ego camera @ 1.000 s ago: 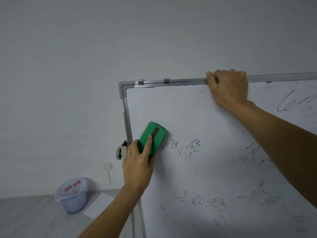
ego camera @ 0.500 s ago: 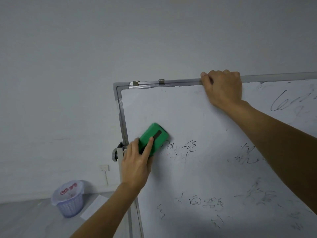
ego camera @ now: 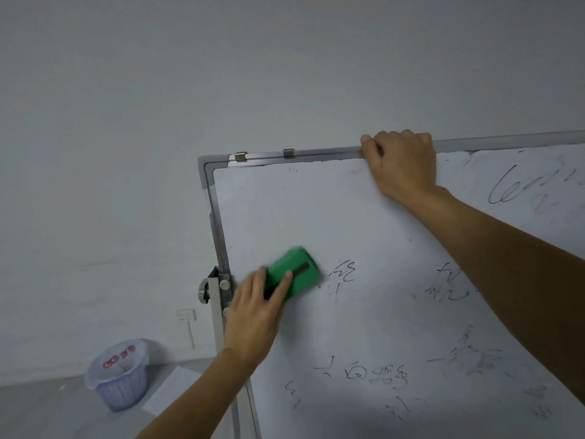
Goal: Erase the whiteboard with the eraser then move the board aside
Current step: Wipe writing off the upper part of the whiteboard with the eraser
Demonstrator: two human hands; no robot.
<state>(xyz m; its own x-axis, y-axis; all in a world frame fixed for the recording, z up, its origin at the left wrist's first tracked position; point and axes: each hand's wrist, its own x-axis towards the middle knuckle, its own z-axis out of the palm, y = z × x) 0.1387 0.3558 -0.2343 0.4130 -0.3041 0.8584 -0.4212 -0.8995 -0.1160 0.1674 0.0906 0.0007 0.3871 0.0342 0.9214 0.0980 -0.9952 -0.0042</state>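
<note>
A whiteboard (ego camera: 316, 210) in a grey metal frame fills the right half of the head view, tilted, with dark scribbles across its middle, lower part and top right. My left hand (ego camera: 254, 308) presses a green eraser (ego camera: 297, 272) flat against the board near its left edge, fingers lying over the eraser's back. The eraser looks blurred from motion. Just right of it is a scribble (ego camera: 343, 274). My right hand (ego camera: 400, 164) grips the board's top rail, fingers curled over the frame.
The board's stand post (ego camera: 218, 318) with a grey knob (ego camera: 202, 291) runs down behind the left edge. On the floor at lower left stand a lavender waste basket (ego camera: 118, 375) lined with a bag and a sheet of paper (ego camera: 172, 389). A wall socket (ego camera: 186, 315) sits low on the wall.
My left hand has slid the eraser to the right, wiping away the writing next to it. My right hand keeps the same hold on the top rail.
</note>
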